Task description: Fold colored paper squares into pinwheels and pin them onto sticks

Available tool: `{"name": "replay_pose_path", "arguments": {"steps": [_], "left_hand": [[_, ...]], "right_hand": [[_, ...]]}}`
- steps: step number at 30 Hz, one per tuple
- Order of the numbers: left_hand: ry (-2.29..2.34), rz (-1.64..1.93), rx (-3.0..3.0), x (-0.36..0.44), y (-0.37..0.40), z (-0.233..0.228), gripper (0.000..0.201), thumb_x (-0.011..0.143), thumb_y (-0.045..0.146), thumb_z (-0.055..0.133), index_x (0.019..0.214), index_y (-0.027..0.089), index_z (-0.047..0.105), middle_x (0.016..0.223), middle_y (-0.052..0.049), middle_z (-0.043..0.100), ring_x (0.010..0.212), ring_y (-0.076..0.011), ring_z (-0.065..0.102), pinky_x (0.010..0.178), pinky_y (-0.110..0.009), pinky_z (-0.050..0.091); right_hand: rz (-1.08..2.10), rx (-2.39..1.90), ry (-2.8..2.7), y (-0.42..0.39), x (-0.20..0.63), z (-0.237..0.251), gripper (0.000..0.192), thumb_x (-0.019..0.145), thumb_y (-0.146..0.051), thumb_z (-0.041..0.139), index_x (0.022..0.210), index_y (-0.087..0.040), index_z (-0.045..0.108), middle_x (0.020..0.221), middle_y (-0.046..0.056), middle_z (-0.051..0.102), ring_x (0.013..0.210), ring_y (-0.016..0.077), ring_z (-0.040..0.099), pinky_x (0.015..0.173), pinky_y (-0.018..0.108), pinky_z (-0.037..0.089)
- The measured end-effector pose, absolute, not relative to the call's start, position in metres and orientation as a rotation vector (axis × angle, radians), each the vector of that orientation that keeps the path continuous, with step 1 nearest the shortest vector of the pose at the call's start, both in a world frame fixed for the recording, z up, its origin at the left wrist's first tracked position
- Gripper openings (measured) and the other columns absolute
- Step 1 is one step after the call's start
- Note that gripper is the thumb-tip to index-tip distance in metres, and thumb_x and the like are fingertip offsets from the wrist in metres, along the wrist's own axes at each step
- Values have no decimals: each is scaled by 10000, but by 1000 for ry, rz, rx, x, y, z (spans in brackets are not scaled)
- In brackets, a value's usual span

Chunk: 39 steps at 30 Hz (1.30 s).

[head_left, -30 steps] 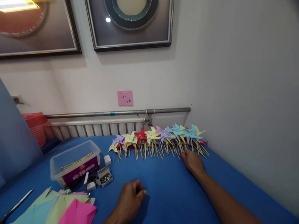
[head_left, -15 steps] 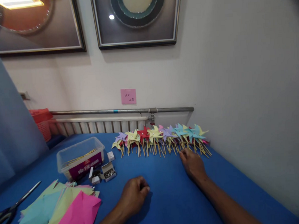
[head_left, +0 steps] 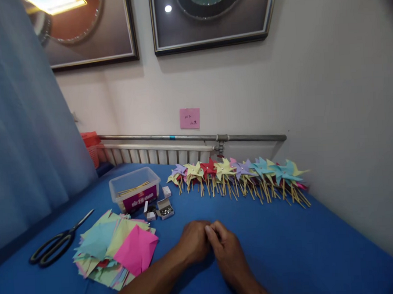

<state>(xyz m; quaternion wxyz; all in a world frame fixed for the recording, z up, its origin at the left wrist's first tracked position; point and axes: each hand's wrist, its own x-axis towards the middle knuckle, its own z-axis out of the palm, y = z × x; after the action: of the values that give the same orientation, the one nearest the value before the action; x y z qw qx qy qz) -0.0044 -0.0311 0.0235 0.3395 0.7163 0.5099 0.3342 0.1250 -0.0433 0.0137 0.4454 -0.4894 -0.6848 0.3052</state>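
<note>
My left hand [head_left: 195, 241] is closed in a loose fist above the blue tabletop. Against its knuckles rests my right hand [head_left: 226, 250], also closed, with its thumb and fingertips touching the left. Nothing shows in either hand, though the palms are hidden. Beyond them lies a row of paper pinwheels [head_left: 224, 169] in several colours, their thin wooden sticks pointing toward me. Left of my left forearm is a stack of coloured paper squares [head_left: 101, 239], with a bright pink sheet [head_left: 138, 250] on top.
Black-handled scissors [head_left: 55, 246] lie at the left. A clear plastic box [head_left: 134, 189] contains thin sticks. Near it stand small open boxes, one of metal pins [head_left: 166, 211], and a small white box [head_left: 166, 192]. A blue curtain [head_left: 27, 129] hangs at left; a wall borders the right.
My right hand has left the pinwheel sticks and come back to meet my left hand. The camera view has turned left, so the table's things appear farther right.
</note>
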Motion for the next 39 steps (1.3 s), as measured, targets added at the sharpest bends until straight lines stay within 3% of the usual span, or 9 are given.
{"name": "replay_pose_path", "arguments": {"steps": [4,10,16,20,26,32,36,39], "left_hand": [[1429,663,2247,-9,-25,22,206,849,210,486,792,196,684,794,-90,708,719,-200,611,664,-283,375],[1638,544,2414,-25,-33,45,177,847,217,525,843,167,695,825,-133,677,737,-230,619,709,-323,402],[2388,648,2231,-94,-82,64,250,901,253,484,1032,174,682,1042,-133,660,977,-278,585,840,-376,397],[2712,470,2084,-138,-105,59,308,889,301,514,1122,165,660,1140,-144,663,1091,-325,541,894,-434,368],[2571,464,2010,-155,-107,49,360,853,141,475,1162,201,648,1123,-100,702,1085,-267,568,920,-411,359],[2001,1111,1753,-138,-110,71,231,811,252,567,1000,197,688,888,-43,697,860,-206,624,774,-318,453],[1347,1398,1337,-96,-83,97,286,682,314,741,907,150,673,694,14,609,580,-101,531,547,-218,388],[1041,1419,1055,-58,-43,100,392,546,263,831,868,132,651,639,30,586,500,-66,485,494,-197,342]], "right_hand": [[863,-1189,-1610,-29,132,-3,419,890,-573,443,651,-229,458,603,-45,458,590,148,435,560,251,360],[892,-1196,-1641,-28,131,-1,424,878,-587,444,643,-235,425,588,-55,379,572,142,372,540,245,333],[923,-1229,-1649,-30,129,-2,415,885,-574,437,643,-243,373,583,-64,332,555,135,345,519,239,310],[921,-1235,-1647,-29,128,-1,405,880,-556,442,635,-241,378,575,-65,335,549,133,345,517,241,299],[910,-1240,-1654,-30,128,2,413,872,-570,445,633,-242,364,580,-65,328,549,132,340,513,242,294],[944,-1185,-1630,-27,127,-5,433,877,-592,469,641,-237,396,562,-70,351,530,127,361,509,243,313],[1233,-1060,-1429,-20,122,-6,476,814,-683,536,759,-212,573,644,-17,575,560,153,531,536,264,422],[1551,-843,-1060,-18,122,2,574,804,-728,533,971,-192,649,903,96,715,804,238,683,729,362,529]]}}
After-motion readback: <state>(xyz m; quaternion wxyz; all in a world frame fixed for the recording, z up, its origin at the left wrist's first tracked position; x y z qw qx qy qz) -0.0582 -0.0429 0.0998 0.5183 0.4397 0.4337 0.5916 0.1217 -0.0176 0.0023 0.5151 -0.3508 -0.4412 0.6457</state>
